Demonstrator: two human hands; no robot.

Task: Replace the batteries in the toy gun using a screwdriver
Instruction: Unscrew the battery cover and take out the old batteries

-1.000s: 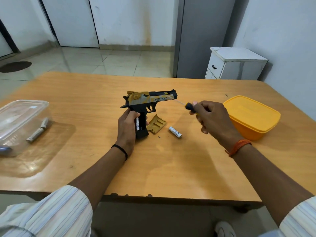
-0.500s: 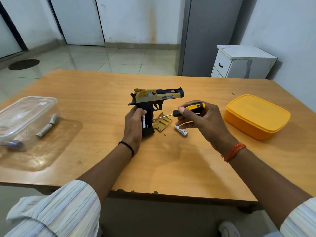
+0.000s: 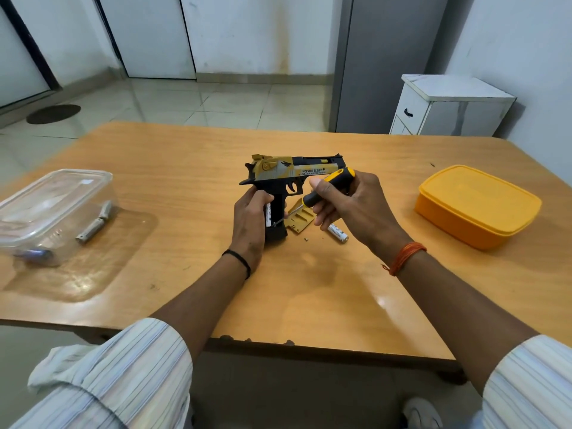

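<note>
- Starting at left of frame: clear plastic container on the table, two spent-looking batteries just beside its right wall, something blue inside at its lower left, too blurred to name.
- Left hand, centre frame, is wrapped round the grip of the toy gun; grip base is on the table, so the gun stands upright with its barrel pointing right across the frame.
- A white battery shows in the open grip, long axis vertical, just right of the left-hand fingers.
- Screwdriver slants from upper right down to lower left; tip sits at the lower end of that battery, at or touching it, can't tell which.
- Key relation: battery lies down-left of the right hand along the shaft line; left hand is nearer to it but busy steadying, so the prying falls to the right.
- Judgement: step in hand is levering the old cell out; slip risk toward the left fingers.
- Yellow compartment cover lies flat just right of the grip, under the shaft.
- Tiny screw on the table below the cover.
- Right hand pinches the black-and-yellow handle, thumb on top, fingers curled.
- Loose battery lies below the right hand, long axis diagonal; its label is unreadable.
- Writing: slide reads "DESERT EAGLE"; the smaller line under it is too small to read.
- Far right: yellow lidded box, closed, well apart from both hands.
</note>
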